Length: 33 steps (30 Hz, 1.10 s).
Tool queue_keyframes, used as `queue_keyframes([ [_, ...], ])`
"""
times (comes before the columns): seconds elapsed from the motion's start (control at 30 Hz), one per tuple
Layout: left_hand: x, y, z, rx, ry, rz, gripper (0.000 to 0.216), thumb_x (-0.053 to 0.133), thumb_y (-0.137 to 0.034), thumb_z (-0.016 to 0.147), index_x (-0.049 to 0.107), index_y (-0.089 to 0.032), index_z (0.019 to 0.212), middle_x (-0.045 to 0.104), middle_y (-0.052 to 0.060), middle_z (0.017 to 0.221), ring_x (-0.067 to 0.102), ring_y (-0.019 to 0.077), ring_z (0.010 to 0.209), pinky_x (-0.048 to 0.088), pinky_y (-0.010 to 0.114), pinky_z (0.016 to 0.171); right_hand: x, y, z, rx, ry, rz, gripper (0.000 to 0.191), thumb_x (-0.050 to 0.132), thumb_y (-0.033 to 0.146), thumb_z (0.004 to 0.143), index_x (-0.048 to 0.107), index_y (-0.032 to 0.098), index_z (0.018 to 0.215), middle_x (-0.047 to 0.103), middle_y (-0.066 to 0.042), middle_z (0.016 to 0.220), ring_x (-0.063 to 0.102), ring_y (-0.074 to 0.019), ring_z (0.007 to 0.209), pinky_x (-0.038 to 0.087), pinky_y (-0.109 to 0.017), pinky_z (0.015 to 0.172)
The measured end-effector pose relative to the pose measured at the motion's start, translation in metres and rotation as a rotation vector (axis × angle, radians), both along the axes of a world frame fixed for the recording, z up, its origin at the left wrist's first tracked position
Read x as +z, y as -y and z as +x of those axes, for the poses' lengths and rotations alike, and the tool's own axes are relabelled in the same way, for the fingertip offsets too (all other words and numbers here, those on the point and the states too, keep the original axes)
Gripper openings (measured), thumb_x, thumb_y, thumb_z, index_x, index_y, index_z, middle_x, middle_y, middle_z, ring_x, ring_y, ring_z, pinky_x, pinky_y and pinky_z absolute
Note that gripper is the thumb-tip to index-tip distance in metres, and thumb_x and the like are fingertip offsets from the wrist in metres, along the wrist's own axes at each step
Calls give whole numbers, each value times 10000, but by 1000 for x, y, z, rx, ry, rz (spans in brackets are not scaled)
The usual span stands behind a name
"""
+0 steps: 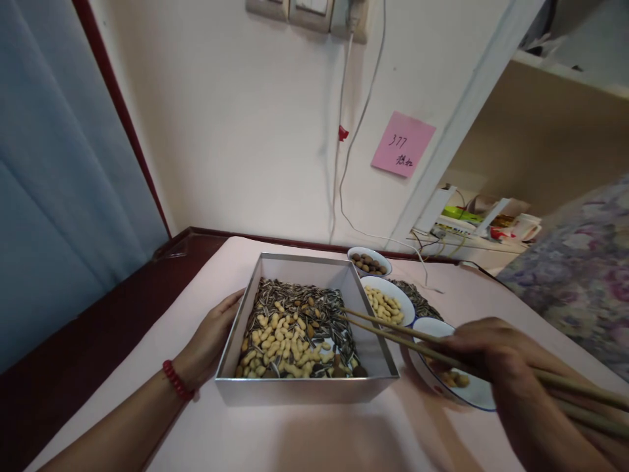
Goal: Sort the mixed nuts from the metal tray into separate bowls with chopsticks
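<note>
A square metal box (307, 391) stands on the table, holding striped sunflower seeds (295, 293), unshelled peanuts (280, 337) and some brown nuts. My left hand (216, 337), with a red bead bracelet (177, 380) at the wrist, holds the box's left wall from outside; its fingertips are partly hidden behind the wall. My right hand (515, 380) is closed around a pair of long wooden chopsticks (407, 339). Their tips reach over the right wall into the box, at the sunflower seeds. Whether they pinch a seed, I cannot tell.
Right of the box are a bowl of round brown nuts (368, 262), a bowl of peanuts (388, 301), a sunflower seed pile (417, 301) and another bowl (479, 393), partly behind my right hand. A white cable (378, 234) hangs down the wall onto the table. A floral cloth (580, 275) is at right.
</note>
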<state>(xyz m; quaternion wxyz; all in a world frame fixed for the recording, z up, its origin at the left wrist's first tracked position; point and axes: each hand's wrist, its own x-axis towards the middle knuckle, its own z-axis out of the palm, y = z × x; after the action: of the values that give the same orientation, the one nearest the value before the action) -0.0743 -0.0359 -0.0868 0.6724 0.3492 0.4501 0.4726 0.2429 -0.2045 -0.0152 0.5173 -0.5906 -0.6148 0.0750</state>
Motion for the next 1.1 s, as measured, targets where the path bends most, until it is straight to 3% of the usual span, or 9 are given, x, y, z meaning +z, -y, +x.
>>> queue_keyframes([
  [0.07,2,1,1,19,-8,-10,458,702,-172,799,620,-164,1249,791,84,861,755,243,661,614,296,581,6,-15,-27,109,13,-48,233,479,352,988,678,269,898,663,-10,872,632,-162,823,490,-252,671],
  [0.17,4,1,3,34,-10,-22,433,668,-146,819,621,-155,1249,789,93,865,754,237,660,614,289,568,4,-34,-42,227,-17,-178,297,458,392,998,649,242,826,616,5,775,587,-136,730,439,-254,620],
  [0.37,4,0,4,26,27,-35,425,632,-120,834,618,-160,1257,784,103,952,757,234,702,622,306,624,-8,-52,-46,238,-10,-276,377,437,463,994,612,209,776,589,-8,761,556,-156,735,409,-304,659],
  [0.8,-1,-2,2,13,30,-28,434,646,-147,839,608,-168,1271,780,109,983,760,244,739,626,325,655,-17,-54,-51,213,10,-229,382,436,441,998,605,202,753,579,-10,729,550,-153,703,402,-299,649],
  [1.0,2,-1,2,36,-2,-30,430,672,-155,816,630,-165,1244,786,98,962,761,238,732,619,290,620,-8,-32,-46,173,-35,-131,269,474,371,991,656,242,842,638,-13,808,607,-156,753,452,-265,627],
  [1.1,-1,-1,1,26,-11,-11,456,715,-181,784,636,-171,1234,789,93,945,761,246,737,618,294,620,-7,-13,-29,49,-31,-45,210,492,345,975,682,279,915,668,-23,906,634,-180,840,494,-273,681],
])
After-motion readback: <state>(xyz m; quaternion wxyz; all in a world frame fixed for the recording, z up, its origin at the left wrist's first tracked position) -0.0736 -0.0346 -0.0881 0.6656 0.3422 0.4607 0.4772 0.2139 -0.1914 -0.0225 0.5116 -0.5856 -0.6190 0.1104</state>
